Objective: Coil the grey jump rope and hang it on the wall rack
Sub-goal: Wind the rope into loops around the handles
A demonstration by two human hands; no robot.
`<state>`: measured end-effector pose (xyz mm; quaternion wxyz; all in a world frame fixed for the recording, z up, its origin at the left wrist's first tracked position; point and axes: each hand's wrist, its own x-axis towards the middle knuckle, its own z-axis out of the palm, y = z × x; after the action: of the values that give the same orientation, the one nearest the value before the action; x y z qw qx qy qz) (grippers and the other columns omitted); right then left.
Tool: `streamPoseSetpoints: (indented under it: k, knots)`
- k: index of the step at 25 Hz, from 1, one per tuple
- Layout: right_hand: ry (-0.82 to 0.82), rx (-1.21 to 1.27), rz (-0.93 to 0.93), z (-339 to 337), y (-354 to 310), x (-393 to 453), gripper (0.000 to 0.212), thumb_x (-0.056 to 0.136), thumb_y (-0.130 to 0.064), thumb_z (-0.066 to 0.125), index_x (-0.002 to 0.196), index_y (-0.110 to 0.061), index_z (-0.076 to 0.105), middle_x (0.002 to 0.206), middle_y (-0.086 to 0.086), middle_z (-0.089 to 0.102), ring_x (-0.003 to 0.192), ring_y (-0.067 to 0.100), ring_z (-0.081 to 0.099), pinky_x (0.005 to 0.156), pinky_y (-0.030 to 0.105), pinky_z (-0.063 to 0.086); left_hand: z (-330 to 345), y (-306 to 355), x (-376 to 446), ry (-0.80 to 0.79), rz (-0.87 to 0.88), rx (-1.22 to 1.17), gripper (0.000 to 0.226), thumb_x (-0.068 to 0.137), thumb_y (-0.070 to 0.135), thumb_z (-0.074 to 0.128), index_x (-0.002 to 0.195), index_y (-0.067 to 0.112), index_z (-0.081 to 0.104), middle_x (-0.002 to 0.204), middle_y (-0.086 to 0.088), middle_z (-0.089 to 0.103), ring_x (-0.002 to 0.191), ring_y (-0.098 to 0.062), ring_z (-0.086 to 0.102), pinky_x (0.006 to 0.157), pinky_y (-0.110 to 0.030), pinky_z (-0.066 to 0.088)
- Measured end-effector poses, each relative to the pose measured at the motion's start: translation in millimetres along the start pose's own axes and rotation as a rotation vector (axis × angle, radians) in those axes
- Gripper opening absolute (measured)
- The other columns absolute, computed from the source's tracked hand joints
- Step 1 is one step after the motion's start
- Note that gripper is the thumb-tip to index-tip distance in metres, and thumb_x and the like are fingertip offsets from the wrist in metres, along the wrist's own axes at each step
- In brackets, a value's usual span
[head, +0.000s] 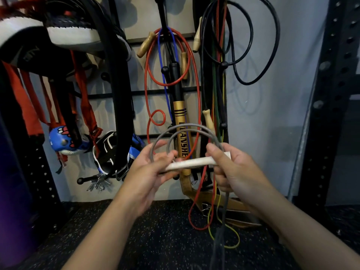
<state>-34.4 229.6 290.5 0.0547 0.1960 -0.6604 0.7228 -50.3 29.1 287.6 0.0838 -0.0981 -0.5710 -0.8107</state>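
Note:
The grey jump rope [187, 128] arches in two loops above my hands in front of the wall rack [136, 92]. Its pale wooden handles [194, 163] lie together, nearly level, between my palms. My left hand [150, 172] holds the left end of the handles and the loop ends with its fingers curled under. My right hand [233, 168] pinches the right end of the handles and the rope. A grey strand [224, 215] drops from my right hand toward the floor.
Red and blue ropes [197, 98] with wooden handles, a gold-and-black bat [180, 114] and black cords [251, 36] hang on the rack's pegs. Boxing gear and red straps hang at left. A black perforated upright [331, 94] stands at right. Speckled rubber floor [155, 230] lies below.

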Motion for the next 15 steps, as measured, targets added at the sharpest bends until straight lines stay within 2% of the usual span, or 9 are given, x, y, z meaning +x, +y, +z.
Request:
streamPoseSetpoints:
  k: [1, 3, 5, 7, 9, 11, 12, 13, 15]
  knots:
    - [-0.017, -0.091, -0.013, -3, -2, 1, 0.027, 0.098, -0.033, 0.061, 0.099, -0.006, 0.059, 0.054, -0.006, 0.037, 0.04, 0.008, 0.029, 0.037, 0.02, 0.025, -4, 2, 0, -0.002, 0.059, 0.184, 0.046, 0.09, 0.016, 0.071, 0.134, 0.021, 0.059, 0.104, 0.0, 0.079, 0.096, -0.015, 0.078, 0.09, -0.038, 0.062]
    - [-0.063, -0.252, -0.058, -5, -7, 4, 0.029, 0.098, -0.028, 0.064, 0.094, 0.001, 0.06, 0.05, -0.008, 0.041, 0.038, 0.008, 0.033, 0.037, 0.019, 0.03, -5, 16, -1, -0.04, 0.245, 0.586, 0.047, 0.085, 0.046, 0.072, 0.13, 0.036, 0.061, 0.12, 0.015, 0.073, 0.109, 0.004, 0.068, 0.098, -0.027, 0.054]
    - [-0.107, -0.367, -0.113, -4, -11, 9, 0.032, 0.094, -0.027, 0.071, 0.088, 0.003, 0.061, 0.048, -0.01, 0.045, 0.039, 0.006, 0.038, 0.04, 0.02, 0.033, 9, 39, -1, -0.182, 0.406, 0.817, 0.047, 0.086, 0.066, 0.063, 0.127, 0.042, 0.063, 0.124, 0.023, 0.07, 0.114, 0.011, 0.062, 0.099, -0.022, 0.05]
    - [-0.151, -0.443, -0.166, 0, -22, 13, 0.023, 0.09, -0.02, 0.076, 0.085, 0.0, 0.066, 0.049, -0.01, 0.052, 0.041, 0.002, 0.042, 0.046, 0.019, 0.034, 31, 59, 4, -0.393, 0.426, 1.041, 0.043, 0.089, 0.066, 0.058, 0.122, 0.039, 0.065, 0.111, 0.018, 0.075, 0.104, 0.006, 0.067, 0.093, -0.025, 0.054]
    - [-0.144, -0.489, -0.194, 0, -31, 18, 0.019, 0.086, -0.012, 0.078, 0.086, 0.003, 0.067, 0.058, -0.004, 0.056, 0.048, 0.007, 0.044, 0.05, 0.023, 0.035, 51, 71, 15, -0.504, 0.392, 1.345, 0.042, 0.089, 0.067, 0.054, 0.113, 0.036, 0.066, 0.087, 0.013, 0.074, 0.079, 0.005, 0.067, 0.077, -0.029, 0.056]
    - [-0.095, -0.522, -0.183, -2, -34, 19, 0.027, 0.081, -0.015, 0.082, 0.091, 0.001, 0.063, 0.065, 0.001, 0.057, 0.054, 0.01, 0.047, 0.052, 0.026, 0.038, 60, 75, 24, -0.593, 0.358, 1.435, 0.045, 0.089, 0.068, 0.052, 0.107, 0.029, 0.064, 0.069, 0.01, 0.064, 0.057, 0.003, 0.055, 0.061, -0.028, 0.047]
    - [-0.089, -0.507, -0.171, -3, -32, 18, 0.032, 0.077, -0.02, 0.084, 0.092, -0.005, 0.059, 0.065, -0.002, 0.058, 0.054, 0.008, 0.048, 0.051, 0.024, 0.039, 61, 73, 25, -0.647, 0.346, 1.416, 0.047, 0.088, 0.068, 0.052, 0.108, 0.026, 0.061, 0.066, 0.008, 0.062, 0.054, -0.001, 0.051, 0.058, -0.029, 0.043]
    - [-0.099, -0.487, -0.159, -4, -29, 17, 0.039, 0.072, -0.026, 0.085, 0.093, -0.012, 0.055, 0.066, -0.005, 0.06, 0.055, 0.006, 0.052, 0.051, 0.023, 0.041, 61, 71, 26, -0.7, 0.328, 1.397, 0.05, 0.087, 0.068, 0.053, 0.111, 0.025, 0.059, 0.068, 0.004, 0.064, 0.056, -0.006, 0.052, 0.058, -0.032, 0.044]
    - [-0.102, -0.429, -0.158, -5, -24, 14, 0.049, 0.067, -0.032, 0.087, 0.096, -0.019, 0.049, 0.072, -0.003, 0.066, 0.061, 0.008, 0.061, 0.053, 0.022, 0.047, 59, 67, 26, -0.753, 0.271, 1.336, 0.054, 0.086, 0.068, 0.056, 0.116, 0.023, 0.058, 0.078, -0.007, 0.071, 0.068, -0.024, 0.06, 0.068, -0.042, 0.051]
